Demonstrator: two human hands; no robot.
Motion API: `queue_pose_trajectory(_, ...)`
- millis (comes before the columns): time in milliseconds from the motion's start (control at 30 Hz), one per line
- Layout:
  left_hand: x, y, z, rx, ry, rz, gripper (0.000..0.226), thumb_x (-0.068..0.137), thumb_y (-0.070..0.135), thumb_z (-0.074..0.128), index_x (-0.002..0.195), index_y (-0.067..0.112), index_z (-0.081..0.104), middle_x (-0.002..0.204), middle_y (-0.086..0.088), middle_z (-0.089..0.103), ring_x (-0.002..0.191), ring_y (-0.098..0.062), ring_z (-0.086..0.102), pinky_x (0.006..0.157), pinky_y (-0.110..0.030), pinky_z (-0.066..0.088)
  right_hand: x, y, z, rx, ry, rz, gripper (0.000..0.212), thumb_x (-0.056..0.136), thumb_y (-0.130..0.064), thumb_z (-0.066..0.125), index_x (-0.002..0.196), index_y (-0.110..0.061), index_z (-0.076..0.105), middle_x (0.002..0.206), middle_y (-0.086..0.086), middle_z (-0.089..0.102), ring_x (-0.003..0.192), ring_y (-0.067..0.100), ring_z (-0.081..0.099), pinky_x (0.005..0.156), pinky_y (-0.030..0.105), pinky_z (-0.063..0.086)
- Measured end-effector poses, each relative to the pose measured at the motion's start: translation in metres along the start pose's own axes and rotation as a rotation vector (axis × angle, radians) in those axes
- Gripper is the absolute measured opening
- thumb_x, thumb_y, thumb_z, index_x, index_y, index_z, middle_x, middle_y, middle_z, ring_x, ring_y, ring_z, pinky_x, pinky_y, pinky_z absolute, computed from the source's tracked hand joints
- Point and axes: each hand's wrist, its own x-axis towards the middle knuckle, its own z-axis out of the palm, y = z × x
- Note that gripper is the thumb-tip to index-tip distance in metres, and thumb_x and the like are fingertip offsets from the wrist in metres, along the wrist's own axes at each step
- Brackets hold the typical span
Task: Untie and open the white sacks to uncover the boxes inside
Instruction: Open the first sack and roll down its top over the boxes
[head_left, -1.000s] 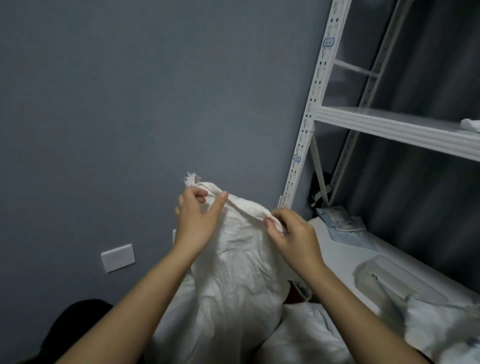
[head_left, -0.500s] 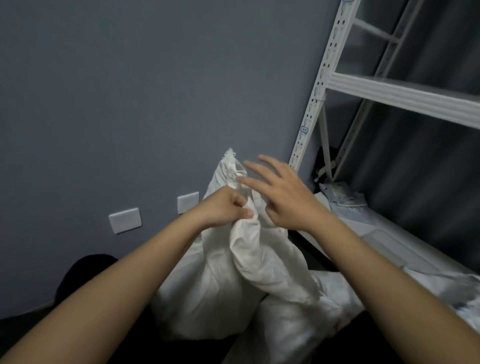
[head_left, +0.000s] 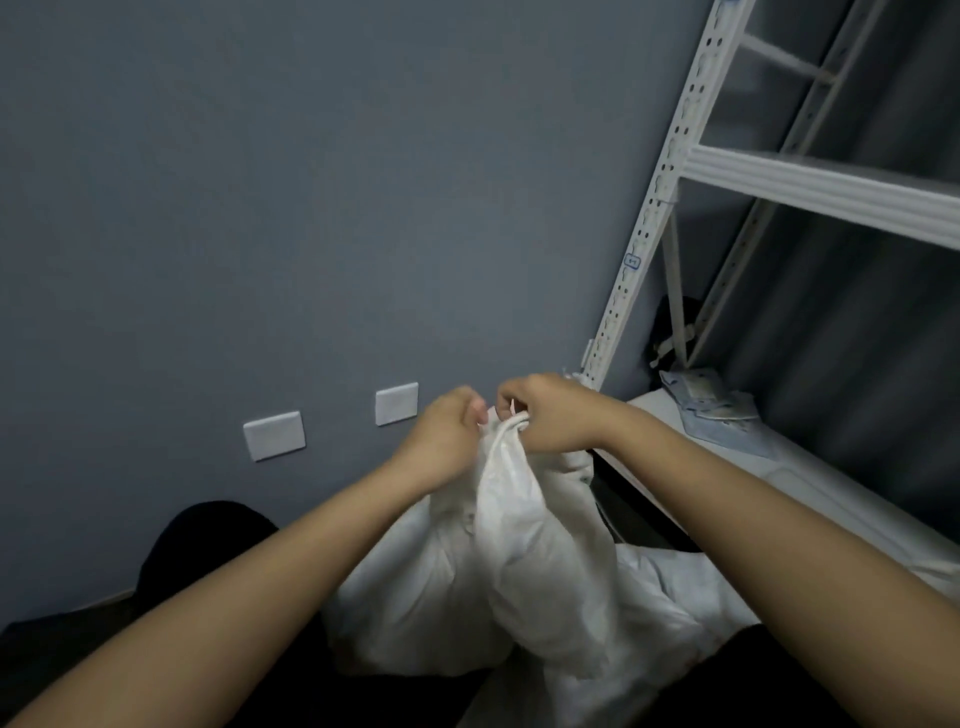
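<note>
White woven sack (head_left: 519, 545) stands w/ its neck bunched between both hands: left hand (head_left: 447, 441) and right hand (head_left: 545, 415) close together, each pinching the tie. Step looks like untying; next needs the knot loosened, mouth spread. No boxes visible yet. Beyond: grey wall (head_left: 260, 182), white shelving rack (head_left: 779, 176).

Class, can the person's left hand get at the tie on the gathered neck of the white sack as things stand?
Probably yes. The left hand is already at the gathered neck of the white sack, opposite the right hand, which pinches the thin white tie. Nothing lies between them, though the right fingers cover part of it.
</note>
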Motion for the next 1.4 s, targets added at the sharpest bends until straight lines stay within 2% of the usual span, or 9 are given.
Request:
queue_pose_trajectory(167,-0.007,-0.002,-0.002,-0.079,-0.143,-0.019,0.039,0.086,0.052,0.057,0.082,0.013,0.056,0.076,0.000,0.058,0.074,-0.020,0.059,0.067,-0.034,0.047,-0.007,0.001,0.000,-0.146,0.021,0.078,0.007,0.078,-0.016,0.056,0.075,-0.012,0.061,0.074,0.005,0.062,0.073,0.025,0.054,0.070,0.036,0.049)
queue_pose_trajectory(367,-0.003,-0.017,-0.014,-0.120,-0.268,0.064,0.021,0.088,0.018,0.066,0.078,0.000,0.065,0.066,-0.006,0.055,0.064,-0.015,0.047,0.066,-0.031,0.038,-0.011,0.013,-0.010,-0.203,0.150,-0.131,0.024,0.081,-0.041,0.068,0.089,-0.020,0.058,0.081,-0.005,0.058,0.085,0.020,0.054,0.069,0.033,0.040)
queue_pose_trajectory(567,0.001,-0.032,-0.016,-0.508,-0.317,-0.226,0.025,0.096,0.024,0.048,0.078,0.015,0.061,0.076,-0.003,0.059,0.076,-0.020,0.052,0.071,-0.032,0.040,-0.029,0.015,-0.001,-0.388,0.212,-0.215,0.031,0.088,-0.046,0.058,0.097,-0.016,0.057,0.085,0.005,0.066,0.086,0.029,0.060,0.070,0.034,0.038)
queue_pose_trajectory(667,-0.003,-0.029,-0.012,-0.067,-0.141,-0.045,0.042,0.090,0.059,0.046,0.093,0.017,0.053,0.085,0.003,0.057,0.079,-0.016,0.052,0.071,-0.032,0.039,-0.025,-0.003,0.006,-0.294,0.006,-0.100,0.027,0.083,-0.043,0.064,0.089,-0.018,0.060,0.077,0.002,0.063,0.079,0.025,0.061,0.060,0.031,0.037)
queue_pose_trajectory(800,-0.013,-0.044,-0.023,0.358,-0.120,0.386,0.045,0.086,0.063,0.044,0.091,0.019,0.050,0.085,0.004,0.045,0.078,-0.017,0.050,0.070,-0.034,0.041,-0.020,0.000,-0.004,-0.019,-0.096,0.063,0.022,0.074,-0.033,0.074,0.083,-0.016,0.062,0.068,-0.006,0.057,0.069,0.018,0.056,0.057,0.028,0.039)
queue_pose_trajectory(900,-0.004,-0.060,-0.036,0.426,-0.121,0.356,0.060,0.081,0.073,0.039,0.084,0.017,0.060,0.084,0.004,0.046,0.086,-0.017,0.050,0.078,-0.035,0.044,-0.019,0.002,-0.002,-0.096,-0.013,0.064,0.011,0.078,-0.023,0.065,0.079,-0.012,0.061,0.069,-0.001,0.058,0.073,0.022,0.059,0.057,0.029,0.041)
queue_pose_trajectory(1067,-0.014,-0.033,-0.024,0.234,-0.262,0.337,0.023,0.090,0.041,0.058,0.086,0.019,0.056,0.077,0.010,0.053,0.071,-0.001,0.050,0.066,-0.020,0.038,-0.015,-0.018,-0.003,0.255,-0.142,0.100,0.017,0.076,-0.022,0.075,0.086,-0.014,0.064,0.070,-0.007,0.057,0.064,0.011,0.052,0.052,0.019,0.036)
queue_pose_trajectory(1200,-0.011,-0.039,-0.050,-0.051,-0.492,0.036,0.037,0.093,0.046,0.053,0.095,0.010,0.064,0.085,0.002,0.062,0.079,-0.009,0.057,0.078,-0.032,0.047,-0.017,-0.010,-0.009,-0.047,0.026,0.077,0.023,0.080,-0.023,0.066,0.066,-0.021,0.048,0.066,-0.004,0.051,0.069,0.019,0.048,0.052,0.029,0.031)
queue_pose_trajectory(1400,-0.026,-0.018,-0.006,0.201,-0.205,0.119,0.027,0.103,0.032,0.032,0.087,0.015,0.046,0.096,-0.011,0.058,0.093,-0.026,0.054,0.077,-0.032,0.037,-0.017,-0.024,0.005,0.381,-0.190,0.169,0.012,0.075,-0.016,0.074,0.080,-0.015,0.063,0.072,-0.002,0.059,0.064,0.012,0.053,0.055,0.023,0.039)
